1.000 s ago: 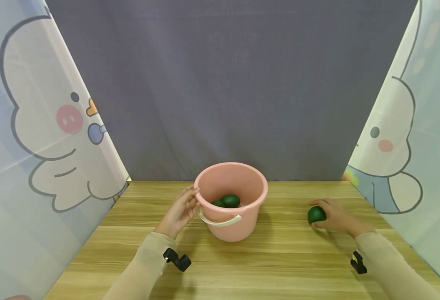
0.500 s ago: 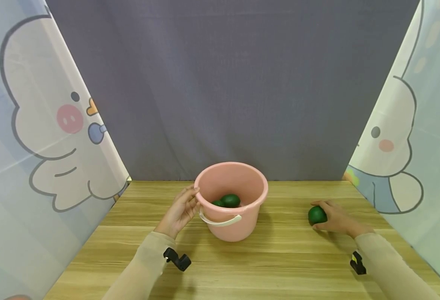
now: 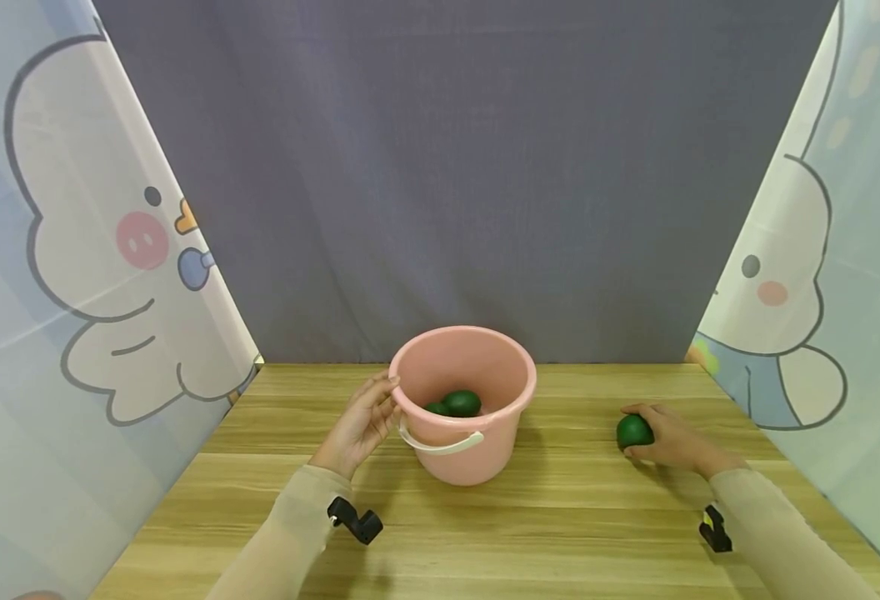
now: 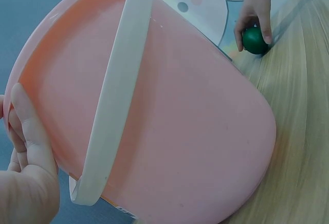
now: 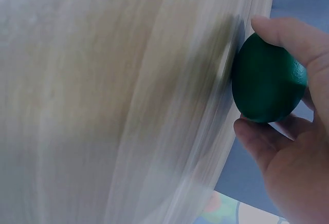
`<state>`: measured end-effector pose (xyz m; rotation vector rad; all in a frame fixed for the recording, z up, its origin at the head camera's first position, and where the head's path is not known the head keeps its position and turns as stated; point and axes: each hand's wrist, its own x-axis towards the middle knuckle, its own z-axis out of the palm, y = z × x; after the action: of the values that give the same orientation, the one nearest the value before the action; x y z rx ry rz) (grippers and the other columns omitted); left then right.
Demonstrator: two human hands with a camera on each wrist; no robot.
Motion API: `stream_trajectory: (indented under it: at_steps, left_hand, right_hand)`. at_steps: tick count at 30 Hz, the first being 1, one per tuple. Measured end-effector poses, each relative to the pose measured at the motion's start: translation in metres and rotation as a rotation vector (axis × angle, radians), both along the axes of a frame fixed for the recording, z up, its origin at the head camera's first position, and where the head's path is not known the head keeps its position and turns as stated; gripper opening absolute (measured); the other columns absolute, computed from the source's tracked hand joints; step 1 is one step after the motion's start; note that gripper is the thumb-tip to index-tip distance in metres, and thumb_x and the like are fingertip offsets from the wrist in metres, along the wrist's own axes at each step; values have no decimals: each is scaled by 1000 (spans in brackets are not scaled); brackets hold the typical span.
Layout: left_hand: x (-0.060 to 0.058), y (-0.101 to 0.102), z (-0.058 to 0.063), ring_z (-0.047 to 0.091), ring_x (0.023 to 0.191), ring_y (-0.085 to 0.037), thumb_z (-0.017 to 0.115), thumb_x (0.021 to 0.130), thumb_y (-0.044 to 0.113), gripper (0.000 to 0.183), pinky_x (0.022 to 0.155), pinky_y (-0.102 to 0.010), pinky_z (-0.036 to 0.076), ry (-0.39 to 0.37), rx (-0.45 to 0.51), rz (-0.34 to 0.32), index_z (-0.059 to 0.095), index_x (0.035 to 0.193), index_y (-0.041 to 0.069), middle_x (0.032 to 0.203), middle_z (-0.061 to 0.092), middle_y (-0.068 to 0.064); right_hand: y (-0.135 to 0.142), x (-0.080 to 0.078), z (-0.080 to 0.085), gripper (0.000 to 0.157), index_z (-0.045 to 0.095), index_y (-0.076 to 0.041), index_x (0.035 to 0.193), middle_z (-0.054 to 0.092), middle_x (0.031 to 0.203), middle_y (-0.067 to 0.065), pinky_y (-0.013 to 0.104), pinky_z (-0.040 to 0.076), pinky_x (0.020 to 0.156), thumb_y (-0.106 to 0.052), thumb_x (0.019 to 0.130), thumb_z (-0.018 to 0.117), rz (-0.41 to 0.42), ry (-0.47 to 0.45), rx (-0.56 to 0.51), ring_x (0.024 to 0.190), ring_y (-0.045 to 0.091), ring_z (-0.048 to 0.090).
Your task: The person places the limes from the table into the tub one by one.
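A pink plastic bucket point(image 3: 477, 442) with a white handle point(image 3: 443, 443) stands on the table. My left hand point(image 3: 361, 421) grips its rim at the left side; in the left wrist view, fingers of the left hand point(image 4: 33, 152) lie along the rim and outer wall. Inside the bucket lie dark green, egg-shaped, avocado-like objects point(image 3: 462, 403), partly hidden by the front rim. To the right, my right hand point(image 3: 668, 437) pinches another smooth, glossy avocado-like object point(image 5: 268, 80) between thumb and fingers, low at the tabletop.
The wooden table point(image 3: 560, 533) reaches back to a dark grey curtain point(image 3: 477, 167). Light cloths with cartoon figures point(image 3: 140, 242) hang at both sides. Black camera mounts point(image 3: 355, 520) sit on the wrists.
Almost nothing differs. Both hands keep their places, and the view shifts very slightly.
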<state>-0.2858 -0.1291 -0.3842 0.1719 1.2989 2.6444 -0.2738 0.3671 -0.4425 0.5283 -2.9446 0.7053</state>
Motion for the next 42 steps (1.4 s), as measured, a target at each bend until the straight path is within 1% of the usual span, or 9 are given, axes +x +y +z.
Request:
stream_trajectory:
  at_steps: [7,15,24,33,42]
  left_hand:
    - [-1,0,-1,61,73,-8,52,101,4,35,59,-11,55,-2,-11,0,42,134,1,109,52,-8]
    - [0,0,0,61,72,-8,53,100,5,30,58,-11,55,-4,-4,-6,46,129,4,108,53,-8]
    - [-1,-1,0,61,71,-7,52,101,5,28,57,-11,55,1,2,-14,46,128,5,105,54,-7]
    - [-1,0,0,61,71,-7,51,102,4,30,57,-11,55,4,5,-13,44,130,2,106,52,-9]
    - [0,-1,1,61,70,-7,52,101,5,33,57,-11,55,-1,3,-14,43,133,3,106,54,-8]
  right_hand:
    - [0,0,0,68,51,0,135,50,122,35,55,58,74,-26,81,85,6,0,-9,96,43,60]
    - [1,-1,0,65,54,-1,132,51,119,34,54,58,72,-25,80,85,33,22,-15,94,41,61]
    - [2,-2,-3,65,56,-1,131,52,117,32,51,59,72,-25,78,86,41,39,-12,94,40,61]
    - [-1,0,0,64,56,-2,130,53,118,31,49,59,70,-23,78,87,57,59,-28,93,39,61]
    - [-5,0,3,63,57,-4,130,53,121,31,48,60,71,-23,78,87,67,85,-33,94,38,63]
